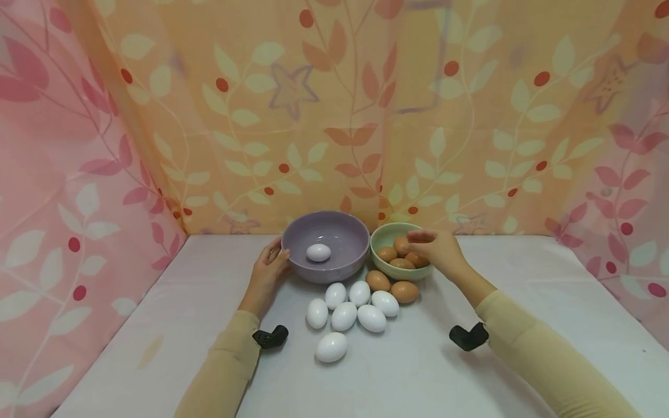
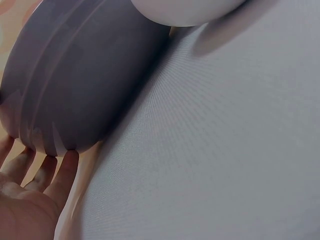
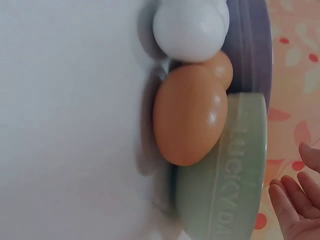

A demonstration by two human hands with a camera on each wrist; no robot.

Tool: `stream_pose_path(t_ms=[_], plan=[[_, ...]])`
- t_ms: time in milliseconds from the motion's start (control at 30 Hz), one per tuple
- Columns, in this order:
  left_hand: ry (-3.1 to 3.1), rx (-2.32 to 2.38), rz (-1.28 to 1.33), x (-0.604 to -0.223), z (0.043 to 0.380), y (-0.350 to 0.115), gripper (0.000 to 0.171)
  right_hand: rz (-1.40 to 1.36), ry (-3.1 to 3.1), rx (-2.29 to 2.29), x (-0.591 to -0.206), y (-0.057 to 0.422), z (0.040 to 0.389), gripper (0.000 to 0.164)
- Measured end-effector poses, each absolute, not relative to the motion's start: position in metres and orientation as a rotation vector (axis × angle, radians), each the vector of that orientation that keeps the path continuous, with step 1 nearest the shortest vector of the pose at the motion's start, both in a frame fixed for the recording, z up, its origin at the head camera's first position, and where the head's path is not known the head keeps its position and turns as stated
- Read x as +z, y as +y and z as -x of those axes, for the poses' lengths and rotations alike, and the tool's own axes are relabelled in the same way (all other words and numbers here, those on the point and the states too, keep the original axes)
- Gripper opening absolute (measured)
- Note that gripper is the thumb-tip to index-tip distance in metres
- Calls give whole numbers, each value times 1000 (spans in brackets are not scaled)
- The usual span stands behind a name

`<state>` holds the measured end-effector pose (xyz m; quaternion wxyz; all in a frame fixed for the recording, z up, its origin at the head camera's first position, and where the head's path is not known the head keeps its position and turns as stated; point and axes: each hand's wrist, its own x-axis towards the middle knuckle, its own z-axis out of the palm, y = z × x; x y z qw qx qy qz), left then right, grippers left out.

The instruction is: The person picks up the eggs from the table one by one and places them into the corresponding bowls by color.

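My left hand [image 1: 269,271] touches the outer side of a purple bowl [image 1: 334,274], and its fingertips [image 2: 70,157] lie against the bowl's wall. Inside that bowl lies one white egg [image 1: 318,252]. My right hand [image 1: 441,251] hovers over the right rim of a smaller green bowl [image 1: 381,267], fingers loosely bent and nothing visible between them. Several brown eggs [image 1: 387,254] sit in the green bowl, partly covered by that hand. Two more brown eggs, one of them this nearer egg [image 3: 190,116], rest on the table in front of it.
Several white eggs [image 1: 344,316] lie grouped on the white tablecloth [image 1: 428,371] before the bowls. A single white egg [image 1: 331,347] stands apart, nearer to me. Behind the bowls hangs a patterned curtain [image 1: 334,168], with pink cloth at both sides.
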<state>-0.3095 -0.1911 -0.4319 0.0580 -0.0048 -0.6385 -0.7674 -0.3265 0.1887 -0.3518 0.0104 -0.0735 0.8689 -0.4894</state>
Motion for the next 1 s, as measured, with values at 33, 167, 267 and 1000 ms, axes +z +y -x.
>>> stream_pose_path(t_ms=[33, 167, 267, 1000], plan=[[-1937, -2323, 19, -432, 310, -191, 60, 236, 2702, -1549, -351, 190, 321, 46], [-1942, -2324, 15, -432, 310, -190, 60, 250, 2713, -1580, -351, 195, 302, 51], [-1942, -2324, 16, -432, 310, -190, 60, 267, 2728, -1582, -351, 197, 289, 55], [-1939, -2303, 9, -431, 309, -190, 60, 228, 2568, -1681, -369, 202, 239, 51]])
